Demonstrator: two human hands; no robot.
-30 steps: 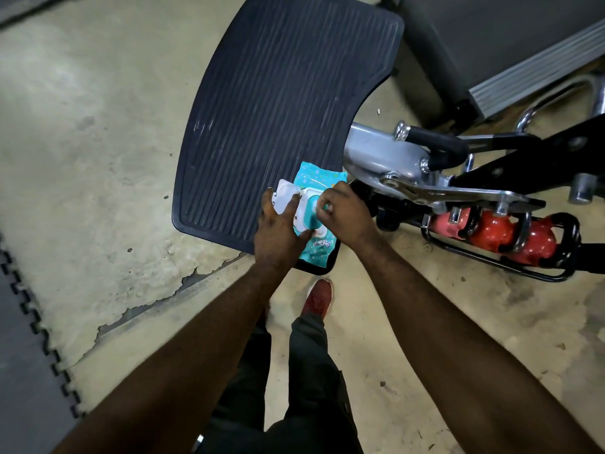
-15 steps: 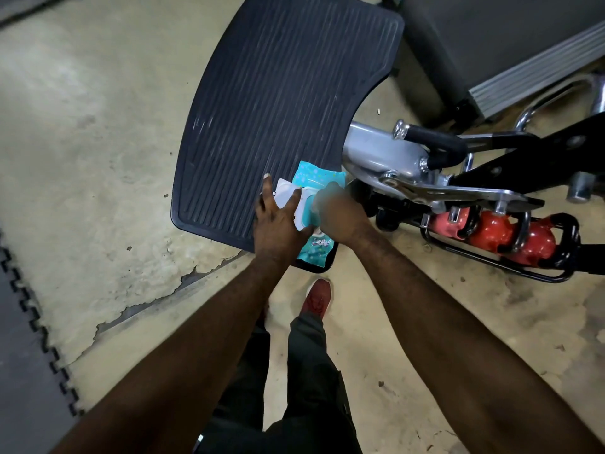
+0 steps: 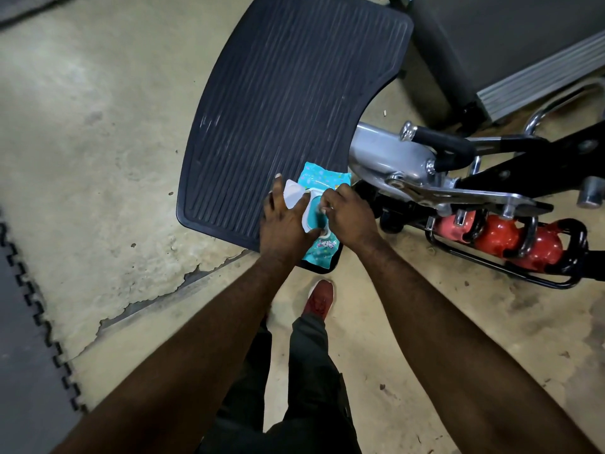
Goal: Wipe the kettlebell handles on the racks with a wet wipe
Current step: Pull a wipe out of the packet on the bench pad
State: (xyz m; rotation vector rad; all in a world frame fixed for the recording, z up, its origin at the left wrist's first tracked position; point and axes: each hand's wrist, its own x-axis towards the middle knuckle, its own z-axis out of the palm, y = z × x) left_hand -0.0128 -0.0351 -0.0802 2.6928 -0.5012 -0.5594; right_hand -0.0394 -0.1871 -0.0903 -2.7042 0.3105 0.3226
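as left hand (image 3: 284, 224) presses pack (image 3: 322, 250) (lid (image 3: 292, 194) up), right hand (image 3: 348, 217) seemingly pinches inside

– The wipes?
– A teal wet wipe pack (image 3: 322, 181) lies flat under the left hand (image 3: 284, 224), white lid (image 3: 292, 195) flipped open.
– And the kettlebells?
– The red kettlebells (image 3: 497, 235), dark-handled, are lined up in a low black rack (image 3: 556, 283), right of the right hand (image 3: 350, 217).

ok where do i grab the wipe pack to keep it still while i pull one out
The pack lies flat on the platform, lid flipped open to the left. Press down from above on that lid side, as the left hand does, leaving the opening free for the right hand.
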